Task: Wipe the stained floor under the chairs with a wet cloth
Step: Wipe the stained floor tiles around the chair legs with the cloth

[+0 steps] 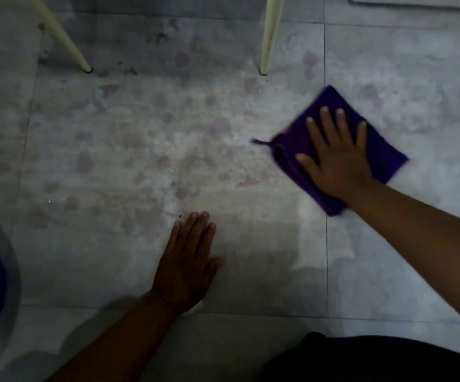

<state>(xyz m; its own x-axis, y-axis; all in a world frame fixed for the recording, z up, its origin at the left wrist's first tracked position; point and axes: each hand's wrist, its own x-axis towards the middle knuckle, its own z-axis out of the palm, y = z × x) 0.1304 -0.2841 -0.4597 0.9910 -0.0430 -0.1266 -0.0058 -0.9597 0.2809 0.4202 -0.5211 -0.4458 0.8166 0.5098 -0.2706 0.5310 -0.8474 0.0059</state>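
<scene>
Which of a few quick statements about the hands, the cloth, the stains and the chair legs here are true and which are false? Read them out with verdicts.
1. The right hand lies flat on a purple cloth. True.
2. The left hand holds a second cloth. False: it rests bare and flat on the floor.
3. Pinkish stains lie left of the cloth. True.
4. The cloth is wrapped round a chair leg. False: it lies apart from both pale legs, nearer the person.
5. The cloth is folded, with a small loop sticking out at its left corner. True.
</scene>
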